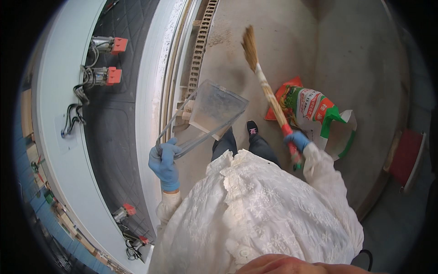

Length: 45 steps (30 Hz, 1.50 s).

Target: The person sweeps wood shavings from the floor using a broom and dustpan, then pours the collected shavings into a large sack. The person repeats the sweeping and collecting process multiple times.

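My left hand, in a blue glove, is closed around the handle end of a grey translucent dustpan. The pan hangs above the floor in front of my legs. In its blue glove, my right hand grips a straw broom by the red-wrapped part of its stick. The broom slants up and away, its bristles pointing to the far side; whether they touch the floor I cannot tell. Just beyond my right hand lies a crumpled printed sack, orange, white and green, with its mouth gaping toward the right.
A slotted beige rail runs along the white frame on the left. Behind that frame, a dark panel carries orange-tipped fittings with cables. A red object stands at the right. My dark shoe rests on the grey floor.
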### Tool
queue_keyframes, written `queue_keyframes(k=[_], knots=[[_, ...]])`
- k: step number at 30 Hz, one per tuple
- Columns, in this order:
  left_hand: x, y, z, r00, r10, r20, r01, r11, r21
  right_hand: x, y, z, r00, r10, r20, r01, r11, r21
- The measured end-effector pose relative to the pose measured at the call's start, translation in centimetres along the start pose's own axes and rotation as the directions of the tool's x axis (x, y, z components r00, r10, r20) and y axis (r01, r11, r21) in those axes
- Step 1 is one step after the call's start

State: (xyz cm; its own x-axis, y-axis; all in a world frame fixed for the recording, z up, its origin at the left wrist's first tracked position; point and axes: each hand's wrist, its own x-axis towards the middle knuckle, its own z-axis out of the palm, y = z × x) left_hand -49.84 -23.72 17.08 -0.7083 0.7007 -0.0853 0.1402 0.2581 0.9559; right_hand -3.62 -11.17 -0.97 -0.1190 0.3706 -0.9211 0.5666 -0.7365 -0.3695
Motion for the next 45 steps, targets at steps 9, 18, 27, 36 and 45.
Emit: queue_keyframes(k=[9,18,27,36,45], knots=[[8.9,1.0,2.5,0.958,0.024,0.285,-0.008,0.998,-0.055,2.3,3.1,11.2,0.879,0.200,0.433,-0.477,0.388,0.788],[13.2,0.9,2.3,0.941,0.102,0.322,-0.146,0.983,0.115,17.3,-12.5,18.2,0.910,-0.192,0.369,-0.342,0.158,0.926],[15.8,1.0,4.1,0.868,0.318,0.382,-0.399,0.905,0.152,20.1,-19.5,11.0,0.994,-0.079,0.069,-0.018,0.519,0.855],[17.6,5.3,11.0,0.973,0.080,0.218,-0.081,0.997,-0.004,9.5,-18.3,3.1,0.978,0.022,-0.208,0.160,0.561,0.812],[21.4,11.2,22.9,0.998,0.050,0.044,-0.051,0.998,0.024,35.9,-19.9,-6.0,0.970,-0.243,0.001,0.207,0.830,0.518]])
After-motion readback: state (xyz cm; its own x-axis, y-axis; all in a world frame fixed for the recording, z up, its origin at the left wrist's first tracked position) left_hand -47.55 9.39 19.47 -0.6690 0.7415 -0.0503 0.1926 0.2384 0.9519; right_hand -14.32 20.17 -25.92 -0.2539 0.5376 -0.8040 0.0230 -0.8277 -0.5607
